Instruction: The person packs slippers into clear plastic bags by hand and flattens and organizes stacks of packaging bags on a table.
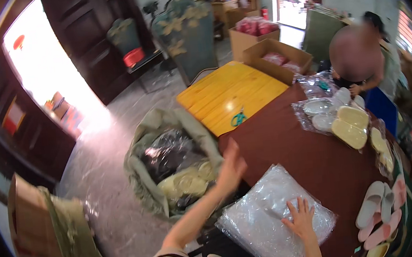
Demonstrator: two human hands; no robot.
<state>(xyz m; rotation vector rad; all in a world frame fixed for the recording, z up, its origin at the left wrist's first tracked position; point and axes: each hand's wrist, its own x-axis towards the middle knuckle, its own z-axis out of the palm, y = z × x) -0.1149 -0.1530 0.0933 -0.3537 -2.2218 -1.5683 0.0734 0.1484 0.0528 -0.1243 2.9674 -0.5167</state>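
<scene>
A stack of clear plastic bags point(261, 217) lies at the table's near edge. My right hand point(301, 217) rests flat on it, fingers spread, holding nothing. To the left of the stack, my left hand point(232, 164) is raised beside the table edge, slightly blurred. Its fingers look stretched out, and nothing shows in them. Beneath and beyond my left forearm stands a large open greenish sack point(136, 155), with dark and yellowish plastic-wrapped items point(184, 182) inside.
Slippers point(372, 204) and bagged slippers point(349, 127) lie along the brown table's point(286, 135) right side. Teal-handled scissors point(238, 120) rest on the adjoining yellow table point(232, 93). Another person point(363, 56) works at far right. Cartons point(278, 52), chairs point(184, 36) and an open doorway stand beyond.
</scene>
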